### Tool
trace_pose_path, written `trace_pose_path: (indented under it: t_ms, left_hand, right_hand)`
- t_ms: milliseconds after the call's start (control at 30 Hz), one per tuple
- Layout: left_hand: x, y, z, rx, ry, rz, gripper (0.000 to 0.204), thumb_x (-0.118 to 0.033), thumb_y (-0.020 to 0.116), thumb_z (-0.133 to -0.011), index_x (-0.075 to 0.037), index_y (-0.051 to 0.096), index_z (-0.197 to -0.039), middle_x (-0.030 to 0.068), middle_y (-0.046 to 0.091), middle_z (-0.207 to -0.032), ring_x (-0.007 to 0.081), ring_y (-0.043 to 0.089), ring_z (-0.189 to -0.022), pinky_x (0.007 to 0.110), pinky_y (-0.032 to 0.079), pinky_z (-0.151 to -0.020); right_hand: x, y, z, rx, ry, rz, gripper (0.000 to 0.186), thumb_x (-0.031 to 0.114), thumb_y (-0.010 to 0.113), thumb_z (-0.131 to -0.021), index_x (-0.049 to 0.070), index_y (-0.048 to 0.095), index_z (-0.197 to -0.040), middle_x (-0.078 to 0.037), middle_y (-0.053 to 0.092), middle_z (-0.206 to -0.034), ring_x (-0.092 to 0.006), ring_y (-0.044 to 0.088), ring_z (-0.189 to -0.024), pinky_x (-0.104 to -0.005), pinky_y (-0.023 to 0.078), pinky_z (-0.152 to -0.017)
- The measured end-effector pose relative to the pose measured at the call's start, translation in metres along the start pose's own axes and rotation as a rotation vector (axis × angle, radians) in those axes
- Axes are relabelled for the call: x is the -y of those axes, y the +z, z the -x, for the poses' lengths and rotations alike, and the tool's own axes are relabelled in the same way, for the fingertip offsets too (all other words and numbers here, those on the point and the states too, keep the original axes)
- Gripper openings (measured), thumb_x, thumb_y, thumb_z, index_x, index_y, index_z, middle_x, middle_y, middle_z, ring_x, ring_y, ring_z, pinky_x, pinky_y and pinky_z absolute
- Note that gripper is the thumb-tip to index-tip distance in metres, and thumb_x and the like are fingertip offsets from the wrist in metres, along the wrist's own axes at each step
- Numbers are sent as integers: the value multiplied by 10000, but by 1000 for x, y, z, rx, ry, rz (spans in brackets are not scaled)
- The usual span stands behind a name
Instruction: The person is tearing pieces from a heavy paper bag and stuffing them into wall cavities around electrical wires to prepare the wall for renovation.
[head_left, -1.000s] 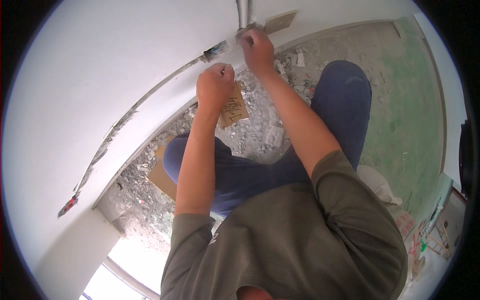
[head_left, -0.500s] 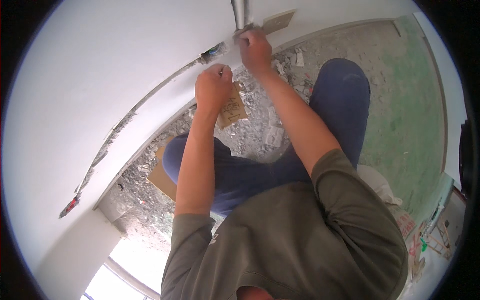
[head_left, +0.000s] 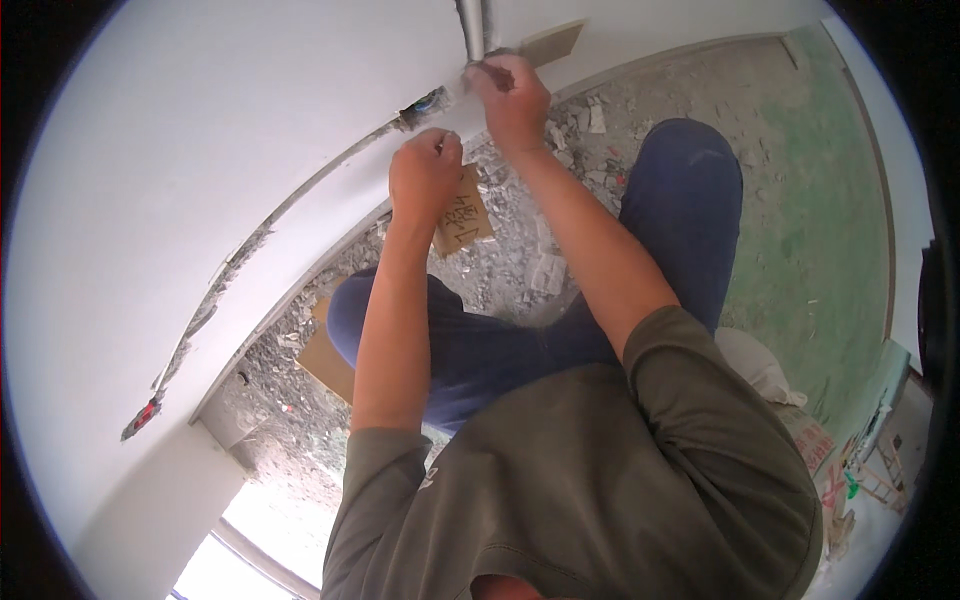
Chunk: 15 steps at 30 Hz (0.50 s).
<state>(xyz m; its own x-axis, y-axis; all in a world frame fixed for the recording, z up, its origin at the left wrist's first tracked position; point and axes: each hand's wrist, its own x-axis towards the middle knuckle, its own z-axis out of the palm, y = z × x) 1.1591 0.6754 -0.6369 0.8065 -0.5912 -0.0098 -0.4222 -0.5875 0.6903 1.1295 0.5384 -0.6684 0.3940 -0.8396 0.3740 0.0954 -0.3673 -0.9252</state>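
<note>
My right hand (head_left: 516, 108) is at the white wall (head_left: 240, 120), its fingers bent in a pinch just below a pale vertical pipe (head_left: 475, 30) set in a chased slot. What those fingers hold, if anything, is hidden. Lower and to the left, my left hand (head_left: 424, 172) is closed with the fingers curled; its contents cannot be made out. Between the hands and a little left, a ragged hole (head_left: 425, 103) in the wall shows bits of blue. Below my left hand, a marked piece of cardboard (head_left: 463, 215) lies over the rubble.
Broken plaster and rubble (head_left: 510, 265) cover the floor along the wall. A long chased groove (head_left: 225, 275) runs down-left to a red item (head_left: 147, 411). A flat beige piece (head_left: 555, 45) is beside my right hand. More cardboard (head_left: 325, 360) lies by my left knee; a white sack (head_left: 752, 365) stands right.
My right hand has turned slightly at the pipe's lower end, and the gap between thumb and fingers shows more. My left hand has stayed almost still.
</note>
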Motion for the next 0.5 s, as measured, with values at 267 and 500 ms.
trace_pose_path:
  t_ms: [267,500]
  left_hand:
    - [3,-1,2,14,-33,-3,279,-290,541,-866,-67,701,-915,191,673,-844,385,642,-814,445,504,-742]
    - [1,-3,2,17,-48,10,280,-289,537,-869,-67,701,-915,191,673,-844,383,643,-821,443,504,-745]
  right_hand:
    - [-1,1,-5,21,-2,189,268,215,747,-754,42,615,-911,-82,687,-839,-192,665,-761,-316,521,-722]
    - [6,2,-2,13,101,93,299,219,741,-747,37,612,-947,-96,692,-849,-206,672,-777,-332,523,-716]
